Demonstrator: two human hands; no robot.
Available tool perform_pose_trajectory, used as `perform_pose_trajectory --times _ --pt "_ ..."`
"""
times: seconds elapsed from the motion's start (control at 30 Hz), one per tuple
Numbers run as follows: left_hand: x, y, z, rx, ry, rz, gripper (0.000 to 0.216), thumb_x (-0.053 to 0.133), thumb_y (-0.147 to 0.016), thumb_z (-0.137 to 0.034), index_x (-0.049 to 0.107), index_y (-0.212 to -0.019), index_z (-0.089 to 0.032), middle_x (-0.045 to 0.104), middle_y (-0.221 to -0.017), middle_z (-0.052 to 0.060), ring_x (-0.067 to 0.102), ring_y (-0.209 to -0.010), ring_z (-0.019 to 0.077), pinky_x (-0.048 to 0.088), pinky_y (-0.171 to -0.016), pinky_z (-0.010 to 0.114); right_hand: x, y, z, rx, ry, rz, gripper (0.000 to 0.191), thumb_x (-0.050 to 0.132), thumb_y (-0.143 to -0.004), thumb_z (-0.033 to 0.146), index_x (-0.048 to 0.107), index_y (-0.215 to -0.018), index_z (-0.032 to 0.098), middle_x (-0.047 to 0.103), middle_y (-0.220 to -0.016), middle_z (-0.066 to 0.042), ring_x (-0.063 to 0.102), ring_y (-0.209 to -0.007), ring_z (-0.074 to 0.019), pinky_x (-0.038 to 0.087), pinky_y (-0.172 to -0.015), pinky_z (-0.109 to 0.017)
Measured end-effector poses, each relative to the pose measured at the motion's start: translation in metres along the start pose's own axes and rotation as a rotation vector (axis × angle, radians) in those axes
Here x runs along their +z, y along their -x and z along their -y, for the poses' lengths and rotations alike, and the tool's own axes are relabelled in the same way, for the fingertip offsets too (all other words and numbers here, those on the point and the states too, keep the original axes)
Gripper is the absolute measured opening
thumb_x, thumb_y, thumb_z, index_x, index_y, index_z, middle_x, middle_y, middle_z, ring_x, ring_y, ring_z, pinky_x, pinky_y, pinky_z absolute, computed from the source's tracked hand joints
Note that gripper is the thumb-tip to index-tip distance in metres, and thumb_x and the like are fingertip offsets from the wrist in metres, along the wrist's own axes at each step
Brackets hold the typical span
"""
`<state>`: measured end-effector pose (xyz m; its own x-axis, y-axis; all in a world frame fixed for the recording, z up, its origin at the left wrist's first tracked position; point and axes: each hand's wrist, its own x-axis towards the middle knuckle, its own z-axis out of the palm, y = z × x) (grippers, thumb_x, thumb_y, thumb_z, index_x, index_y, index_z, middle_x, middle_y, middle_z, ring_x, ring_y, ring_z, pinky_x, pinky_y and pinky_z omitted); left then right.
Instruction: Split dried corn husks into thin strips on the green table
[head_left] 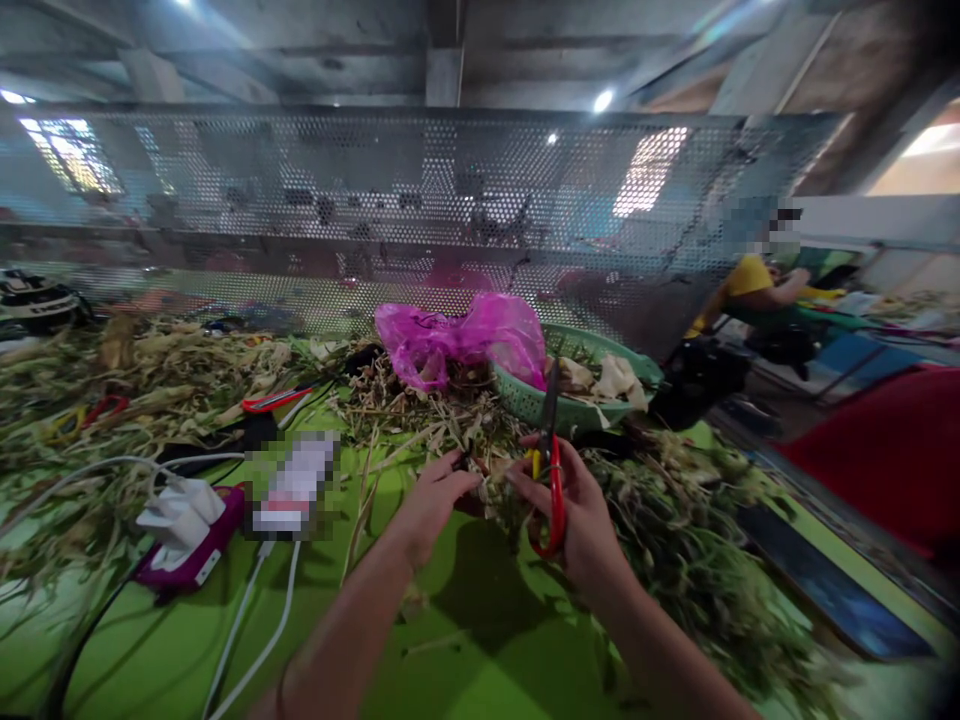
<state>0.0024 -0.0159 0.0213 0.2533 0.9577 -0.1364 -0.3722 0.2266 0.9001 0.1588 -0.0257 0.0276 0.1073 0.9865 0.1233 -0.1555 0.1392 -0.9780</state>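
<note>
In the middle of the head view, my right hand [589,515] holds scissors [556,495] with red handles, their dark blades pointing up and away. Its thumb and fingertips also touch a dried plant piece [495,490]. Opposite it, my left hand [431,505] pinches the other side of this withered bit, its fingertips partly hidden. Both hands are just above a green tabletop [480,660]. Beyond them lies a heap of dry stalks [442,410], with a crumpled pink plastic bag [480,340] on top. A green basket [525,395] with pale dry husks stands behind the scissors.
Withered plants [675,530] lie to the right, and more [150,370] spread at the left. A phone [296,485] with white cables and a purple power strip [191,560] with plugs sit at left. A perforated metal screen [375,220] rises behind. A person in yellow [750,280] sits far right.
</note>
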Motion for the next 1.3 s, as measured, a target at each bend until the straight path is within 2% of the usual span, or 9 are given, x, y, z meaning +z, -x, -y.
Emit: perform_pose_trajectory --times 0.27,0.4,0.57,0.63,0.73,0.83,0.93,1.1,1.3 --pt "-0.004 -0.002 0.0 0.032 0.009 0.097 0.041 0.076 -0.06 -0.018 0.067 -0.099 -0.014 0.069 -0.094 0.006 0.062 -0.079 0.0158 0.05 -0.074 0.028 0.0 0.002 0.001 -0.007 -0.059 -0.048 0.048 0.081 -0.063 0.033 0.056 -0.103 0.025 0.059 -0.078 0.003 0.053 -0.059 -0.0089 0.043 -0.049 -0.017" --pt "-0.005 -0.007 0.001 0.069 0.112 0.026 0.038 0.08 -0.057 -0.02 0.068 -0.092 -0.013 0.069 -0.091 0.005 0.062 -0.075 0.0133 0.051 -0.072 0.026 0.0 0.002 0.001 0.016 -0.033 -0.043 0.049 0.082 -0.063 0.035 0.056 -0.103 0.025 0.059 -0.08 0.003 0.052 -0.056 -0.0077 0.042 -0.046 -0.016" --pt "-0.016 -0.012 -0.009 0.183 0.183 -0.121 0.042 0.081 -0.058 -0.02 0.067 -0.097 -0.014 0.068 -0.087 0.004 0.062 -0.075 0.0119 0.05 -0.073 0.024 0.0 0.0 0.002 0.1 0.066 0.022 0.056 0.08 -0.063 0.044 0.055 -0.11 0.027 0.057 -0.079 0.004 0.039 -0.041 -0.0036 0.031 -0.033 -0.016" --pt "-0.021 -0.012 -0.016 0.239 0.228 -0.203 0.04 0.082 -0.056 -0.018 0.066 -0.093 -0.014 0.067 -0.082 0.002 0.061 -0.071 0.0107 0.05 -0.071 0.023 -0.001 -0.001 0.003 0.095 0.104 0.037 0.055 0.081 -0.061 0.045 0.057 -0.108 0.026 0.059 -0.081 0.002 0.048 -0.049 -0.0068 0.04 -0.04 -0.017" --pt "-0.028 -0.01 -0.024 0.274 0.282 -0.253 0.034 0.081 -0.057 -0.02 0.066 -0.087 -0.015 0.065 -0.077 0.0 0.06 -0.067 0.0094 0.049 -0.067 0.022 -0.004 -0.001 0.002 0.091 0.183 0.121 0.052 0.077 -0.066 0.049 0.058 -0.109 0.027 0.062 -0.093 -0.001 0.061 -0.071 -0.0154 0.053 -0.063 -0.025" --pt "-0.032 -0.01 -0.028 0.294 0.321 -0.258 0.034 0.08 -0.059 -0.021 0.067 -0.089 -0.015 0.066 -0.077 0.001 0.059 -0.065 0.009 0.048 -0.065 0.022 -0.009 -0.002 -0.002 0.061 0.324 0.225 0.054 0.068 -0.073 0.055 0.057 -0.118 0.027 0.063 -0.109 -0.006 0.061 -0.099 -0.0241 0.052 -0.083 -0.031" --pt "-0.034 -0.011 -0.027 0.311 0.356 -0.245 0.034 0.079 -0.06 -0.022 0.068 -0.092 -0.015 0.068 -0.081 0.002 0.06 -0.066 0.0092 0.049 -0.065 0.022 -0.012 -0.005 -0.005 0.009 0.457 0.281 0.057 0.065 -0.074 0.057 0.058 -0.121 0.025 0.062 -0.12 -0.007 0.054 -0.116 -0.0286 0.048 -0.091 -0.033" --pt "-0.037 -0.012 -0.026 0.316 0.358 -0.214 0.032 0.077 -0.063 -0.024 0.069 -0.093 -0.015 0.068 -0.081 0.002 0.061 -0.068 0.0102 0.05 -0.068 0.024 -0.013 -0.014 -0.003 -0.051 0.61 0.366 0.056 0.063 -0.073 0.059 0.065 -0.112 0.019 0.067 -0.105 -0.009 0.058 -0.106 -0.0311 0.048 -0.089 -0.036" --pt "-0.036 -0.01 -0.027 0.284 0.298 -0.212 0.035 0.079 -0.061 -0.026 0.069 -0.092 -0.014 0.068 -0.083 0.004 0.061 -0.07 0.0117 0.049 -0.069 0.025 -0.013 -0.016 0.0 -0.037 0.629 0.509 0.049 0.064 -0.073 0.055 0.067 -0.107 0.02 0.067 -0.091 -0.004 0.061 -0.082 -0.0236 0.05 -0.071 -0.03"
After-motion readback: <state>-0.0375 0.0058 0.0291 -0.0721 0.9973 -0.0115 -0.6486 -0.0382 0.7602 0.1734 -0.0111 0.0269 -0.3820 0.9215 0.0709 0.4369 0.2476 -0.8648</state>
